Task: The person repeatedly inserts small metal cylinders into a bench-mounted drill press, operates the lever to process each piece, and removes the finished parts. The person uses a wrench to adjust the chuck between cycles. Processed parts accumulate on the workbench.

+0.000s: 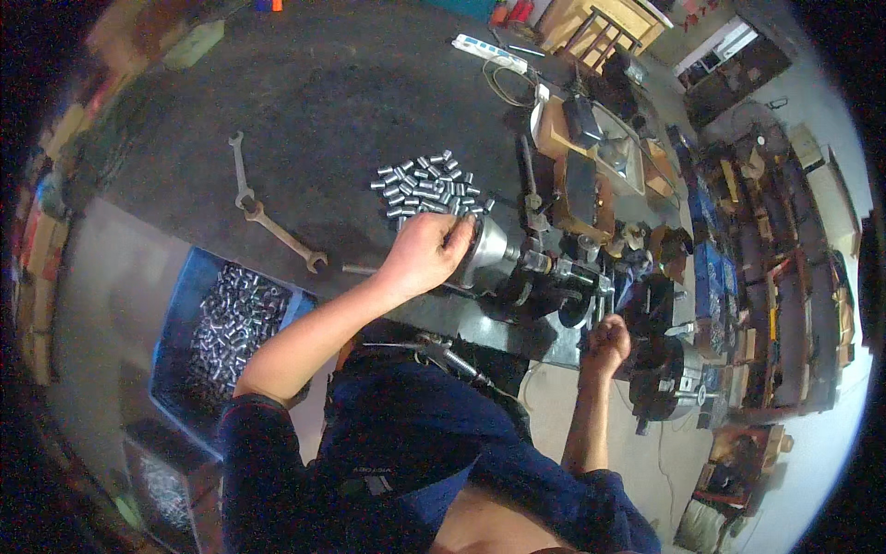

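Observation:
My left hand (426, 251) is at the face of a round metal chuck (491, 251) on a small bench machine. Its thumb and fingers are pinched together there, and whatever they hold is hidden. Just beyond that hand lies a loose pile of short, shiny metal cylinders (426, 187) on the dark bench. Farther right, my right hand (607, 345) is closed in a fist at the near end of the machine, around what looks like a lever handle (602, 312). The machine's shaft and fittings (552, 266) run between the chuck and that lever.
Two open-end wrenches (242, 171) (284, 237) lie on the bench at left. A blue bin (175, 319) full of metal cylinders stands below its edge, with another container (138, 439) nearer. A power strip (489, 52), boxes (581, 185) and crowded shelves (784, 305) are at right.

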### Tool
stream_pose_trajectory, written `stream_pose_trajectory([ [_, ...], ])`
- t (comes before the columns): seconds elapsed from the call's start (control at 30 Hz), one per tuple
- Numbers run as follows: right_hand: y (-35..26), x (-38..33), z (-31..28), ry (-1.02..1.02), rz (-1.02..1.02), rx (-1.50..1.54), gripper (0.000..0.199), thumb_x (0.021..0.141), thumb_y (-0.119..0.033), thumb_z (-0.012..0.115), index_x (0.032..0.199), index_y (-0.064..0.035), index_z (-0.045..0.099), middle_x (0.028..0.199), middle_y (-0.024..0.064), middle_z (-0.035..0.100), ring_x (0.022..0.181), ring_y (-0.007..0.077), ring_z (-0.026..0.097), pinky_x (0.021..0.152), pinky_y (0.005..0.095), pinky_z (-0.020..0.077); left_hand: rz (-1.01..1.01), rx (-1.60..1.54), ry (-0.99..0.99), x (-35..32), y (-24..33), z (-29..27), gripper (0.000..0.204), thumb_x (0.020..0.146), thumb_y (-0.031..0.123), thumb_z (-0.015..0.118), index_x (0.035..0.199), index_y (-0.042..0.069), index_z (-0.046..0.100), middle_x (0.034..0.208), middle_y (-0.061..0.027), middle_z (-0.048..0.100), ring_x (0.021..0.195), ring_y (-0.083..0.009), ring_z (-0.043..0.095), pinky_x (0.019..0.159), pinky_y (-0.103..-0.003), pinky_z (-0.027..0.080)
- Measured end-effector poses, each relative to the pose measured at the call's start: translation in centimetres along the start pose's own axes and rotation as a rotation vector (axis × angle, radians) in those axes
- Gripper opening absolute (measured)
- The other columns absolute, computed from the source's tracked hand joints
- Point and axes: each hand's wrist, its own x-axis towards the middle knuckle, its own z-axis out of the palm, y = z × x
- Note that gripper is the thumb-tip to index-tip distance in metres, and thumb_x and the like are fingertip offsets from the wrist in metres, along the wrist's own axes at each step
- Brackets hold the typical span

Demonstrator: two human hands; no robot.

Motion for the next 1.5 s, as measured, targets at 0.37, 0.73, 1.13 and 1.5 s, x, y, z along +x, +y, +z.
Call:
stream_pose_trajectory([
  [0.37,-2.6,8.7,6.1,0.086,-0.302,-0.241,0.017,0.080,-0.010,0.043,0.071,-0.0005,0.054,0.059,0.0032,0.050,0.047,0.0074,0.040,0.043,0.0195,0.0307,0.010,-0.002,-0.117,1.0,0.2,-1.4,0.027,0.083,0.022,0.049,0.071,-0.002,0.055,0.053,-0.0159,0.048,0.046,-0.0211,0.046,0.047,-0.035,0.036],
  [0.73,-0.7,-1.1,1.6,0.137,-0.131,-0.091,0.026,0.082,-0.021,0.043,0.060,-0.0066,0.046,0.051,-0.0015,0.036,0.042,0.0067,0.032,0.036,0.0203,0.0235,-0.072,-0.009,-0.093,0.1,-0.1,-1.2,0.033,0.083,0.024,0.051,0.062,-0.002,0.052,0.053,-0.0192,0.048,0.048,-0.0321,0.050,0.046,-0.039,0.036],
  [1.13,-1.9,9.8,5.9,0.195,-0.178,-0.267,0.013,0.078,-0.012,0.048,0.071,-0.0036,0.055,0.056,0.0005,0.046,0.047,0.0094,0.041,0.042,0.0209,0.0302,-0.088,-0.091,-0.086,0.3,-0.8,-0.5,0.040,0.088,0.027,0.044,0.059,0.000,0.050,0.046,-0.0027,0.045,0.042,-0.0113,0.046,0.040,-0.029,0.036],
  [1.5,-0.4,0.5,-1.0,-0.098,0.057,0.039,0.029,0.080,-0.032,0.048,0.064,-0.0082,0.040,0.052,-0.0019,0.031,0.041,0.0074,0.027,0.035,0.0208,0.0216,-0.449,-0.165,-0.103,-4.3,-3.8,-7.6,0.041,0.086,0.030,0.046,0.059,-0.001,0.049,0.047,-0.0020,0.046,0.039,-0.0088,0.043,0.038,-0.025,0.034],
])
